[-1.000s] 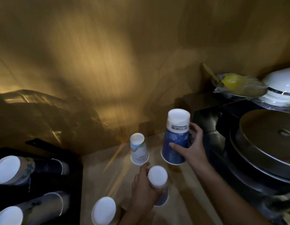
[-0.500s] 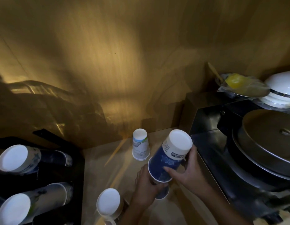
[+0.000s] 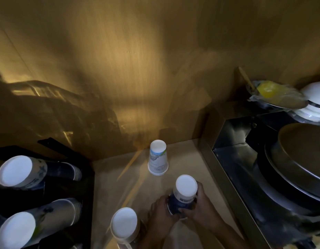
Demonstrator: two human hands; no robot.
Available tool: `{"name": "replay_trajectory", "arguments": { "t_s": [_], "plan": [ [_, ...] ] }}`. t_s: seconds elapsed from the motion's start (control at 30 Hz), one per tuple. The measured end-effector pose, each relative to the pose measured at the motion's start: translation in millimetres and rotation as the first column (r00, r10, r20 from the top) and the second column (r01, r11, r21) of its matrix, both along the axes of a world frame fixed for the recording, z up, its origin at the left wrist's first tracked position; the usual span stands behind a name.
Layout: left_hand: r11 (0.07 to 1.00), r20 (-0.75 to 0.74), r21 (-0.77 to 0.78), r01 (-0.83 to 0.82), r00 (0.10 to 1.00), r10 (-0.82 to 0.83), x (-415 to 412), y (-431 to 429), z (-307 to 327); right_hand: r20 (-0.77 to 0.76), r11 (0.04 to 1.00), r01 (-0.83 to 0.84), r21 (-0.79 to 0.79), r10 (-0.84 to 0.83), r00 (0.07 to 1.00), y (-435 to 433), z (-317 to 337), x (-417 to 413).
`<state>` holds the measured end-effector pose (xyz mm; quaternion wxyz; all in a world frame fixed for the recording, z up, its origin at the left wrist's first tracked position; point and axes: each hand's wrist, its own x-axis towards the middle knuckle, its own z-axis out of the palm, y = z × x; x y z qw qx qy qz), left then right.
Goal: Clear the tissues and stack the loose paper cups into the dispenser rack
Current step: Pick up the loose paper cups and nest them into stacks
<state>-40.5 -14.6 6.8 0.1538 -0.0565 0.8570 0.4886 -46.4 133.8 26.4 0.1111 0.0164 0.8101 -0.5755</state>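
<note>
A dark blue paper cup [image 3: 184,196] stands upside down on the counter, pushed over the cup that was under it. My left hand [image 3: 161,211] grips its lower rim from the left. My right hand [image 3: 200,211] wraps it from the right. A white upside-down cup [image 3: 157,158] stands farther back, apart from both hands. Another upside-down cup [image 3: 124,225] stands at the near left. The black dispenser rack [image 3: 83,186] at the left holds two stacks of cups [image 3: 21,172] lying on their sides, bottoms toward me. No tissues show.
A wooden wall rises behind the counter [image 3: 184,155]. At the right sits a black appliance with a round metal lid [image 3: 302,157]. Behind it are a white bowl [image 3: 315,101] and a dish with a yellow item under plastic [image 3: 274,94].
My right hand carried the blue cup from the back toward me, tilted it, and set it down over the cup held by my left hand. Both hands now hold the joined cups.
</note>
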Motion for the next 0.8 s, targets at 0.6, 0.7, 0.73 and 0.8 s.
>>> {"name": "replay_trajectory", "arguments": {
  "t_s": [0.6, 0.7, 0.73, 0.8],
  "plan": [
    [0.998, -0.257, 0.042, -0.035, 0.965, 0.045, -13.3, 10.6, 34.8, -0.172, 0.991, 0.048, 0.124, -0.026, 0.985, -3.1, 15.5, -21.2],
    [0.998, -0.243, 0.000, -0.057, 0.968, 0.055, -29.6, 9.5, 42.2, -0.168, 0.993, 0.025, 0.116, -0.005, 0.986, -8.5, 20.2, -39.8],
    [0.999, -0.245, -0.015, -0.052, 0.968, 0.047, -33.1, 8.8, 44.4, -0.171, 0.993, 0.018, 0.121, 0.003, 0.985, -11.0, 21.7, -45.2],
    [0.998, -0.262, -0.045, -0.052, 0.964, 0.039, -38.1, 6.8, 49.0, -0.175, 0.993, 0.013, 0.118, 0.008, 0.984, -14.4, 23.0, -53.9]
  ]
}}
